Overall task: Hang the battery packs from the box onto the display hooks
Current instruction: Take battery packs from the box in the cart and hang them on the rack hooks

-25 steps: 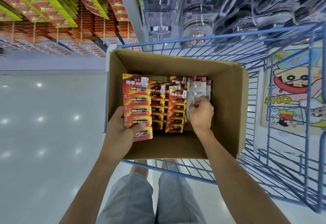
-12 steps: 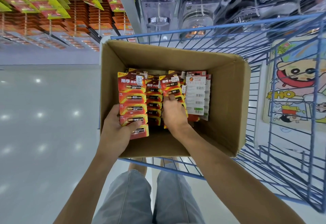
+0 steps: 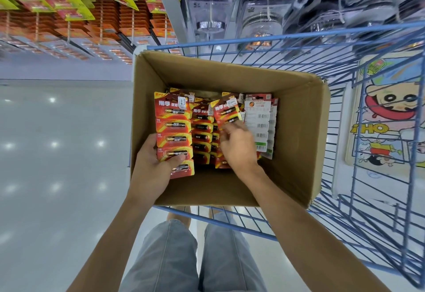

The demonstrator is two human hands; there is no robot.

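Leftmost, the left hand (image 3: pixel 151 165) grips a strip (image 3: pixel 173 126) of battery packs, thumb across its front and fingers behind. The strip runs lengthwise away from that hand, toward the far wall of the box (image 3: pixel 299 119). Just right of it, rows (image 3: pixel 202 135) of packs lie on the box floor. The right hand (image 3: pixel 238 146) curls over these, fingertips pinching the near edge of one pack (image 3: pixel 226 111). It tilts up beyond the knuckles, long axis pointing away and slightly left. The hooks (image 3: pixel 69 27) hang well beyond and left of the left hand, so that hand looks nearer for hanging.
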